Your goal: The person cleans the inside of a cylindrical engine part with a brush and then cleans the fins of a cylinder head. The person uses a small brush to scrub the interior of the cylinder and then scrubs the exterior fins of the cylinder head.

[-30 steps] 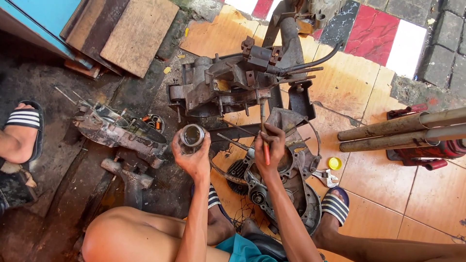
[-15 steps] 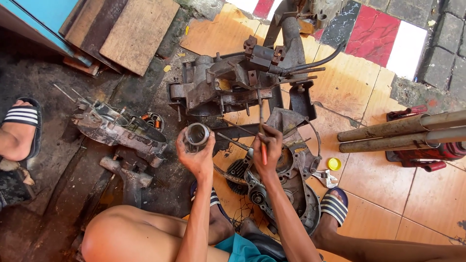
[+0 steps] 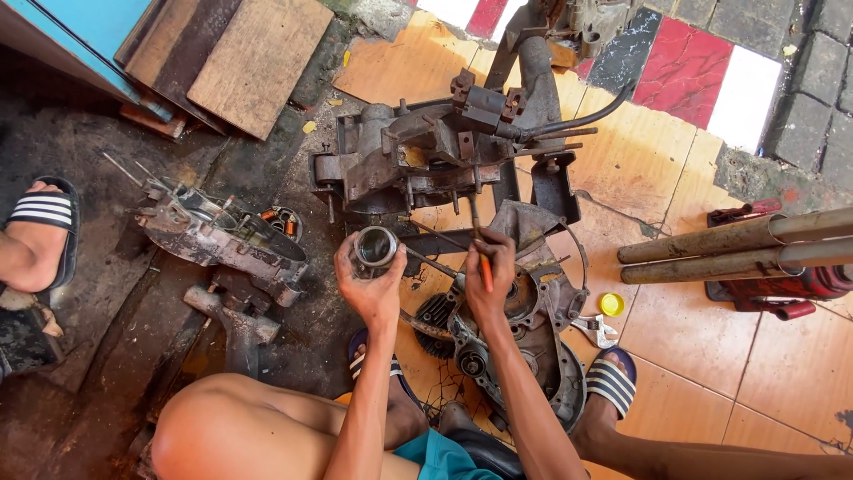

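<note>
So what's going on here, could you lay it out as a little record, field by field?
Setting: tiled floor, oily and dark on the left
Left hand: holds a short metal cylinder, open end up
Right hand: grips an orange-handled tool, tip towards the engine block
Below hands: round engine cover
Left side: second engine casing
Right side: two metal pipes, yellow cap
Feet: striped sandal

Over the last second your left hand (image 3: 373,289) has lifted the short, round, grey metal sleeve (image 3: 375,247) a little higher and farther forward, toward the grimy grey engine casing (image 3: 418,160). Your right hand (image 3: 489,280) has kept its place, but the orange-handled screwdriver (image 3: 481,253) now leans more upright.
</note>
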